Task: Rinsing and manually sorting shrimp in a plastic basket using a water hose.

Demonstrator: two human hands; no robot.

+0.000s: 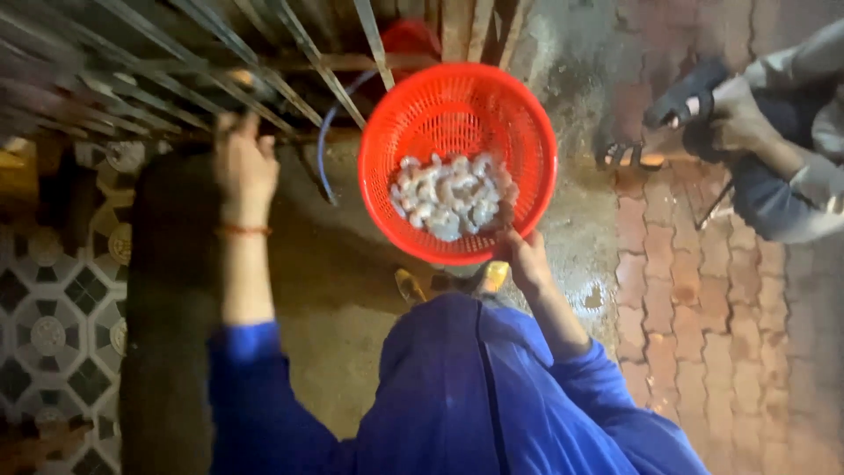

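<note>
One red plastic basket point(457, 158), round and pierced all over, hangs in mid-air above the wet ground, tipped a little toward the camera. Inside it, in the lower half, lies a heap of pale, whitish peeled pieces point(453, 195), likely shrimp, though they are too blurred to be sure. The right hand point(520, 251) holds the basket by its near rim, fingers closed on the edge at the lower right. The left hand point(242, 163) is raised well apart from the basket, up against the slanted metal bars point(220, 84) of a gate or rack; its fingers curl at a bar, but blur hides whether they truly grip it. A thin orange band point(243, 230) sits on that wrist. Both arms wear blue sleeves point(255, 387). A blue hose point(327, 145) curves down just left of the basket. Below, yellow footwear point(409, 286) shows on the muddy concrete. Patterned tiles point(48, 325) lie at the far left, reddish brick paving point(694, 299) at the right. In the upper right corner another person's hand point(738, 110) holds a dark object.
</note>
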